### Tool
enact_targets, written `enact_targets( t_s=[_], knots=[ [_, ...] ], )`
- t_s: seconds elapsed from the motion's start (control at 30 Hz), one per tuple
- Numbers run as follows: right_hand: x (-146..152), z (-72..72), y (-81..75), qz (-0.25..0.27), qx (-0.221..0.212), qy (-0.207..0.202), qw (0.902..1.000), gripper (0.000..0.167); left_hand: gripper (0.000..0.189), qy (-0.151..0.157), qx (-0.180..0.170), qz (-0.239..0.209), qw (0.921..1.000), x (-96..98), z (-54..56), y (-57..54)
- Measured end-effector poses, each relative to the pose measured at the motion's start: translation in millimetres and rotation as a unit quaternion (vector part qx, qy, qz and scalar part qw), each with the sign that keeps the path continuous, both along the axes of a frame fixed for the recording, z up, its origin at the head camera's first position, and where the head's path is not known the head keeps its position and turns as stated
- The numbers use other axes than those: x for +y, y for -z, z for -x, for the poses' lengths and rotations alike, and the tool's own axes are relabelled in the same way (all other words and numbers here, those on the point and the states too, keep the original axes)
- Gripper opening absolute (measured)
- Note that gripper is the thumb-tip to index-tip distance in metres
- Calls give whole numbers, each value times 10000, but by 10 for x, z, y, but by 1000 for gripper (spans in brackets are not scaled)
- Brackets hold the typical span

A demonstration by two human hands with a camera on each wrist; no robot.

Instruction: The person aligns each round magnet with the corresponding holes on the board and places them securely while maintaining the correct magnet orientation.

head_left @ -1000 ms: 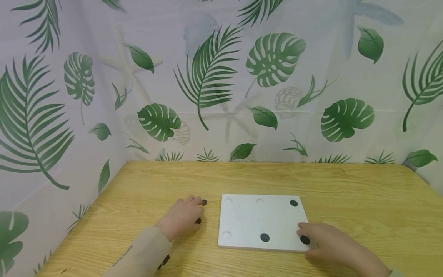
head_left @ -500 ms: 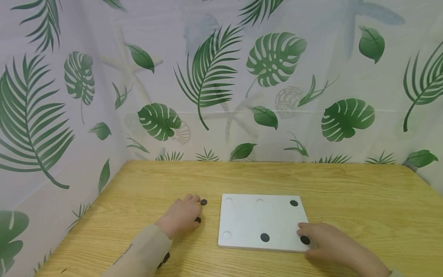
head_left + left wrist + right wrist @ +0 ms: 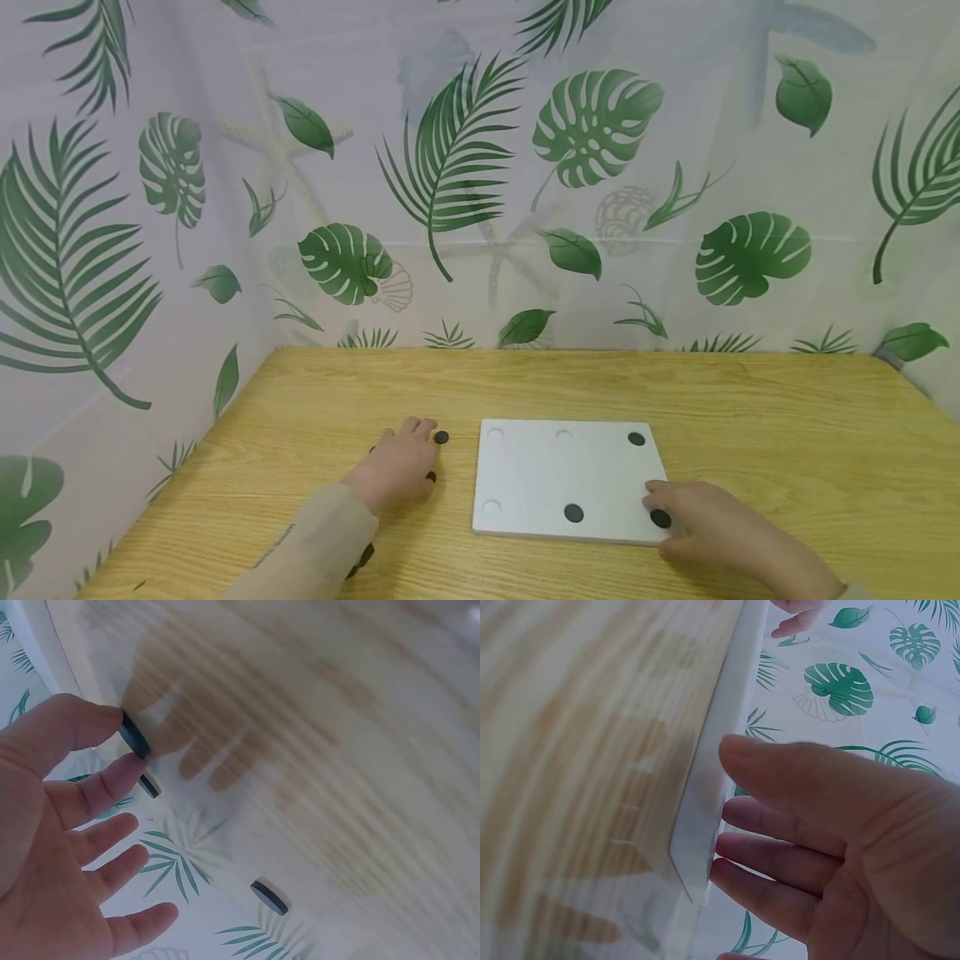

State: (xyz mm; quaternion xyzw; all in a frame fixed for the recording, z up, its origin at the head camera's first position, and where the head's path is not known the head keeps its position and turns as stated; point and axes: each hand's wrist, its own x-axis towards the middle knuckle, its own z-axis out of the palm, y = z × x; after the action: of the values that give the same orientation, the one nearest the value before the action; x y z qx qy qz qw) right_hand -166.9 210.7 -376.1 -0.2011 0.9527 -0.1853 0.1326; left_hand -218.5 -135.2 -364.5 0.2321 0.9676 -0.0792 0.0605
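Note:
In the head view, a white rectangular board [image 3: 555,475] with round recesses lies on the table. Black discs fill three of them, at its far right [image 3: 637,439], near middle [image 3: 573,513] and near right [image 3: 660,518]. Left of the board, my left hand [image 3: 397,467] pinches a black disc [image 3: 135,735] between thumb and index finger, the other fingers spread. Another disc [image 3: 442,437] lies just beyond its fingertips. My right hand [image 3: 697,521] rests at the board's near right corner, fingers on the right edge and thumb at the near edge.
More dark discs [image 3: 362,560] lie beside the left sleeve, partly hidden by it. A small dark piece [image 3: 372,450] peeks out behind the left hand. The wooden table [image 3: 810,433] is bordered by a leaf-patterned cloth [image 3: 465,317] at the back and left.
My left hand has shifted slightly, uncovering a small dark piece at its left side and more of the disc beyond its fingertips. The right hand and board have stayed put.

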Motion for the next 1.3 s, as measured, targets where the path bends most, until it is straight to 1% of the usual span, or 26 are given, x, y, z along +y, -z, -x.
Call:
enact_targets(
  t_s=[0.07, 0.3, 0.43, 0.57, 0.73, 0.83, 1.0, 1.13, 1.3],
  knots=[
    [5, -1, 3, 11, -6, 10, 10000, 39, 11, 6, -37, -12, 10000, 4, 7, 6],
    [9, 0, 7, -35, 288, -281, 9992, 38, 9, -10, -109, -31, 9999, 5, 2, 12],
    [-1, -5, -5, -39, 282, -201, 9994, 38, 11, -18, -131, -65, 9999, -2, -2, 13],
    [2, -4, -8, -36, 284, -235, 9993, 38, 17, 60, -25, -112, 9999, 5, -5, 1],
    [8, 4, 4, -29, 316, -281, 9991, 38, 10, 146, 228, -187, 9995, 34, 11, -21],
    [0, 5, 2, -36, 267, -206, 9994, 38, 18, 224, 392, -133, 9989, 62, 28, -32],
    [-2, 9, -1, -67, 267, -205, 9994, 39, 14, 299, 466, -119, 9984, 140, 58, -72],
    [0, 6, -2, -85, 286, -193, 9994, 39, 17, 322, 455, -233, 9982, 219, 75, -104],
    [3, 2, 0, -61, 302, -243, 9992, 38, 14, 461, 627, -199, 9968, 320, 99, -113]
  ],
)
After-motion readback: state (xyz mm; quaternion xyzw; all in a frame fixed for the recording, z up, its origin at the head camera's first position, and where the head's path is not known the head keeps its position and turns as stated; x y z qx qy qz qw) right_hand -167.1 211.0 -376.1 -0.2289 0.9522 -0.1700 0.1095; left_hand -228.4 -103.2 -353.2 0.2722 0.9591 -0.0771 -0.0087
